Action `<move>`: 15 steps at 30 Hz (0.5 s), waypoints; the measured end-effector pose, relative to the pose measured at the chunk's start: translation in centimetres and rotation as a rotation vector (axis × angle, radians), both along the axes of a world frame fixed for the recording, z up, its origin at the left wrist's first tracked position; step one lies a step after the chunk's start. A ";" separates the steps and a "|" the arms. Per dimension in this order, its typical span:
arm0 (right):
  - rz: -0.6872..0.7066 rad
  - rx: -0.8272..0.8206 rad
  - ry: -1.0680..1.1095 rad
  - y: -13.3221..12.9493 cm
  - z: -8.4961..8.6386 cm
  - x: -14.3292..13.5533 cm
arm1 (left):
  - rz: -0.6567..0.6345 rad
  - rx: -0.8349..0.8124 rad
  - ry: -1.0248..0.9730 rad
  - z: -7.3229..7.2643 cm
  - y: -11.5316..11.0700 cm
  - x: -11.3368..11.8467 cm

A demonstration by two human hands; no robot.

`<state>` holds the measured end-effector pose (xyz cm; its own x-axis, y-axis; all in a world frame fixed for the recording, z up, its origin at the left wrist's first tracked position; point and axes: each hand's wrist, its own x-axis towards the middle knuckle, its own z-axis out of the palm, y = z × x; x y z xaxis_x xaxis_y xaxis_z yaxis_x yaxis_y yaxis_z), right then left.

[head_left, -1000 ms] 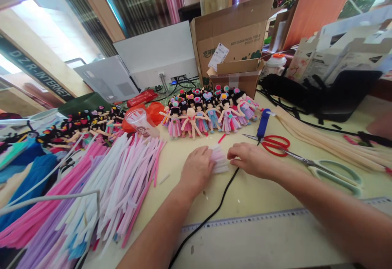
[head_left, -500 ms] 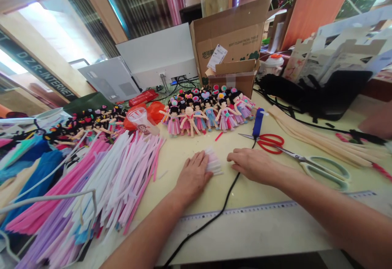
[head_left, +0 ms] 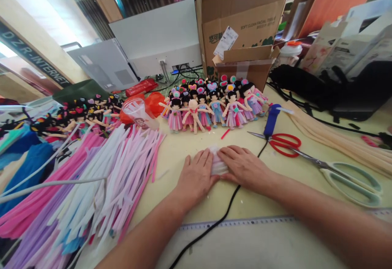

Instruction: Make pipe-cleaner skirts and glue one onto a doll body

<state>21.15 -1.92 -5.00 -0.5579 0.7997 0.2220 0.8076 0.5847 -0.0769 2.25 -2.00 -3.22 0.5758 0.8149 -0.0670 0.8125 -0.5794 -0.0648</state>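
Observation:
Short white and pale pink pieces (head_left: 219, 163) lie side by side on the yellow tabletop between my two hands. My left hand (head_left: 196, 175) rests palm down with its fingers spread, touching the left end of the pieces. From the right, my right hand (head_left: 243, 165) lies over their other end, fingers stretched out and flat. Parts of the pieces are hidden under both hands. A blue-handled tool (head_left: 271, 120) with a black cord is just beyond my right hand, beside red-handled scissors (head_left: 284, 144).
Small dolls (head_left: 211, 105) stand behind my hands, before a cardboard box (head_left: 239, 32). Long pink, white and purple strips (head_left: 101, 187) cover the left side. Green-handled scissors (head_left: 352, 179) lie right, and a ruler (head_left: 239, 222) crosses the near edge.
My right hand has moved left onto the pieces, where before it was apart from them. My left hand stays beside them. The view has shifted, so the objects on the right sit further right.

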 end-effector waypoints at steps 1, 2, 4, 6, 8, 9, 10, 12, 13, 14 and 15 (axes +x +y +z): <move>0.002 0.005 0.010 0.0 -0.1 0.0 | -0.008 0.011 -0.003 -0.1 0.1 -0.1; 0.005 0.010 0.023 0.0 -0.2 0.1 | -0.017 0.023 -0.009 -0.2 0.1 -0.2; 0.013 0.019 0.051 0.1 -0.5 0.1 | -0.035 0.049 -0.027 -0.4 0.2 -0.4; 0.018 0.028 0.068 0.1 -0.6 0.1 | -0.051 0.064 -0.034 -0.7 0.3 -0.6; 0.016 0.028 0.070 0.1 -0.6 0.1 | -0.061 0.064 -0.029 -1.0 0.4 -0.7; 0.013 0.024 0.066 0.1 -0.6 0.0 | -0.061 0.059 -0.025 -1.1 0.4 -0.7; 0.011 0.019 0.060 0.1 -0.6 0.0 | -0.059 0.052 -0.021 -1.2 0.5 -0.8; 0.008 0.009 0.048 0.0 -0.5 0.1 | -0.050 0.036 -0.013 -1.3 0.5 -0.8; 0.007 0.003 0.050 0.0 -0.4 0.1 | -0.047 0.029 -0.009 -1.3 0.6 -0.8; 0.003 -0.003 0.059 -0.1 -0.3 0.2 | -0.046 0.023 -0.004 -1.3 0.6 -0.8; -0.002 -0.009 0.075 -0.1 -0.2 0.4 | -0.046 0.018 -0.001 -1.3 0.6 -0.7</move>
